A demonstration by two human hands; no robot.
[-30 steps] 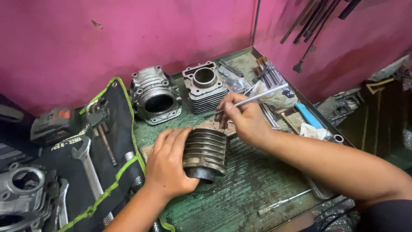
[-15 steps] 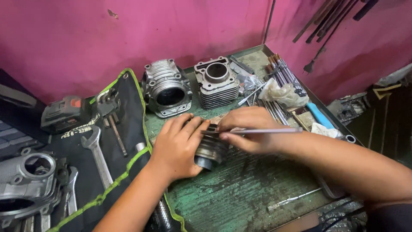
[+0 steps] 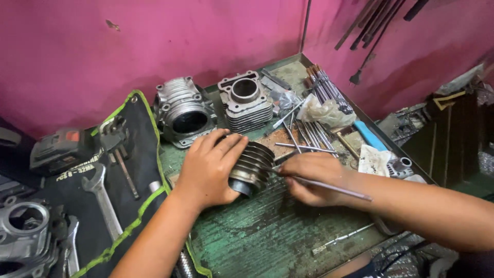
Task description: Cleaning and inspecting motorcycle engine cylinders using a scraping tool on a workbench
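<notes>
A dark finned engine cylinder lies on its side in the middle of the green workbench. My left hand rests over its top and left side, gripping it. My right hand sits just right of the cylinder and pinches a long thin metal rod. The rod's near end points at the cylinder's fins and its far end runs back along my wrist.
Two more finned cylinders stand at the back by the pink wall. Loose rods and a plastic bag lie at back right. A black tool roll with a spanner lies left, beside a cordless tool and engine part.
My right hand has come down from above the bench with the rod and now sits low beside the cylinder, the rod's end against its fins. My left hand stays on the cylinder.
</notes>
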